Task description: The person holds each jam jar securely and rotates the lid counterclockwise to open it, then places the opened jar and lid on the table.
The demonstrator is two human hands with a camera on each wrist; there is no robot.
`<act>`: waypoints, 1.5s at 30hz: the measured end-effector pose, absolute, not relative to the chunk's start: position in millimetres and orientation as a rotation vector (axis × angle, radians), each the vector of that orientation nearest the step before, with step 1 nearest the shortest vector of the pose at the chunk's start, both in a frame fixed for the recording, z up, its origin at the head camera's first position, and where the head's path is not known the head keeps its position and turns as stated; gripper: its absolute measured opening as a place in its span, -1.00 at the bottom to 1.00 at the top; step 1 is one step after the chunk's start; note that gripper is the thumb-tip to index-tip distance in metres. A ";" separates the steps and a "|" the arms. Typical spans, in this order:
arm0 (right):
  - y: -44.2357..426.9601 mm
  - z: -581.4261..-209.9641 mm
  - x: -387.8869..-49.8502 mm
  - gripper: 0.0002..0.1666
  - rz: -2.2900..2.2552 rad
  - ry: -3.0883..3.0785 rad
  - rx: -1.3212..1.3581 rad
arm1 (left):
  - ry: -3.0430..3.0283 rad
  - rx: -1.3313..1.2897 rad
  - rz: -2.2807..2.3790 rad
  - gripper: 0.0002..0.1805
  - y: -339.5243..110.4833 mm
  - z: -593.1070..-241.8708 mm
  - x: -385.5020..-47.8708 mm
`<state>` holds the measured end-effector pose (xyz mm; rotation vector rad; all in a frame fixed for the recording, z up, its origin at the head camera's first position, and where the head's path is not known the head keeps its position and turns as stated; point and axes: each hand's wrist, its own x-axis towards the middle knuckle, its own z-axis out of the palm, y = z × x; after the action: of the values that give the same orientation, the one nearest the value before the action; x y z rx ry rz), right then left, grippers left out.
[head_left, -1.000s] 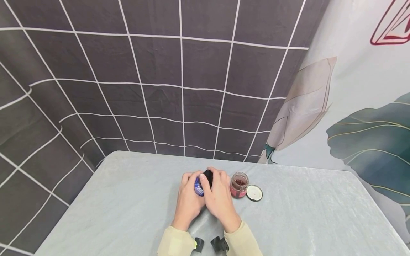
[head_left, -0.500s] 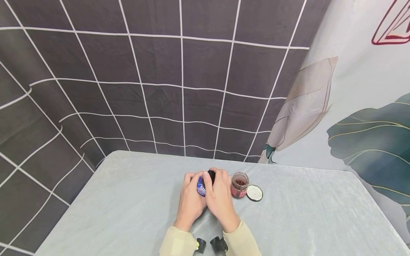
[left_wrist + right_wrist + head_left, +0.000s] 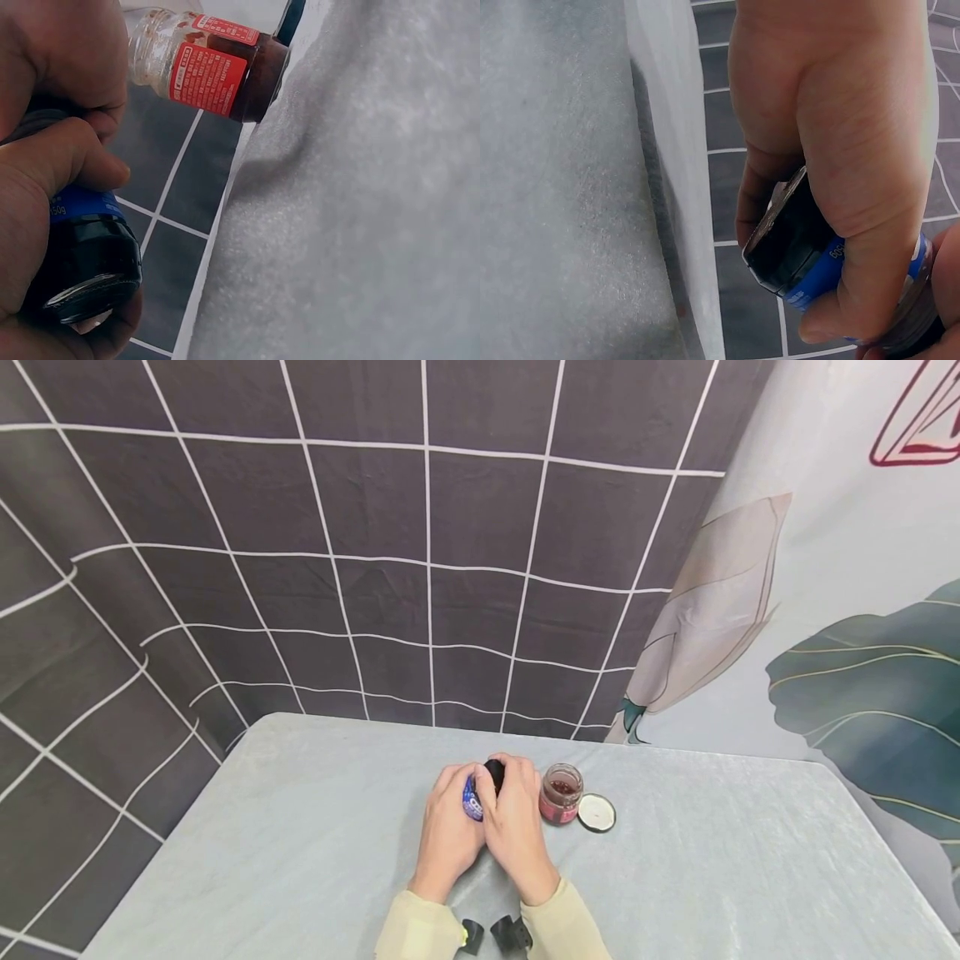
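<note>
In the head view both hands hold a dark glass jar with a blue label (image 3: 472,800) just above the table. My left hand (image 3: 447,831) grips its body, with fingers wrapped round the label, as the right wrist view shows. My right hand (image 3: 517,827) holds the black lid (image 3: 495,770) end, its thumb lying along the jar. The jar leans, lid end toward the right; much of the lid is hidden under the fingers. Just right of the hands an uncapped glass jar with a red label (image 3: 560,795) stands upright, with dark red contents low inside.
A loose round lid (image 3: 596,812) lies with its pale inside up, beside the red-labelled jar. Pale cloth covers the table (image 3: 712,860). Behind it hangs a dark curtain with white grid lines (image 3: 375,527); a pale leaf-print curtain (image 3: 750,677) is on the right.
Both hands and the blue-labelled jar have shifted slightly to the right over the last second. The grip looks much the same. The red-labelled jar and loose lid stay put.
</note>
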<state>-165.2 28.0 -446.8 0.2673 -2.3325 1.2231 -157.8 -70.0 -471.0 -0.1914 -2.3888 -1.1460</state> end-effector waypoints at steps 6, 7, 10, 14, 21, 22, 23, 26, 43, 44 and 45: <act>28.7 -446.2 -166.1 -0.70 1.224 -2.324 0.288 | -2.412 -0.193 -1.112 -0.46 -69.9 -469.0 -157.8; 29.0 -446.3 -166.3 -0.71 1.229 -2.327 0.287 | -2.414 -0.193 -1.111 -0.46 -69.7 -468.6 -157.8; 29.8 -446.3 -167.0 -0.73 1.244 -2.333 0.290 | -2.410 -0.202 -1.105 -0.50 -69.3 -468.2 -157.7; 30.4 -446.5 -168.3 -0.76 1.241 -2.323 0.309 | -2.398 -0.217 -1.095 -0.52 -69.3 -469.1 -158.7; 30.8 -443.3 -169.3 -0.75 1.285 -2.315 0.313 | -2.382 -0.228 -1.129 -0.54 -69.4 -466.9 -158.9; 30.7 -442.9 -169.1 -0.75 1.301 -2.312 0.311 | -2.379 -0.229 -1.132 -0.55 -69.4 -466.9 -159.0; 30.6 -442.7 -168.8 -0.75 1.313 -2.311 0.310 | -2.379 -0.227 -1.132 -0.56 -69.5 -466.8 -159.1; 29.9 -442.9 -168.1 -0.75 1.344 -2.304 0.311 | -2.378 -0.218 -1.129 -0.61 -69.8 -467.3 -159.0; 29.9 -445.3 -166.8 -0.82 1.337 -2.290 0.352 | -2.369 -0.233 -1.116 -0.58 -71.9 -468.3 -158.6; 30.0 -445.2 -166.8 -0.82 1.337 -2.288 0.354 | -2.368 -0.235 -1.121 -0.57 -71.8 -468.1 -158.4; 30.1 -444.8 -166.6 -0.82 1.338 -2.287 0.354 | -2.367 -0.236 -1.126 -0.56 -71.8 -467.9 -158.3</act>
<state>-166.6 30.1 -444.8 0.3544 -2.2875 1.3378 -158.3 -71.8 -467.9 -0.2360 -2.3675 -1.1259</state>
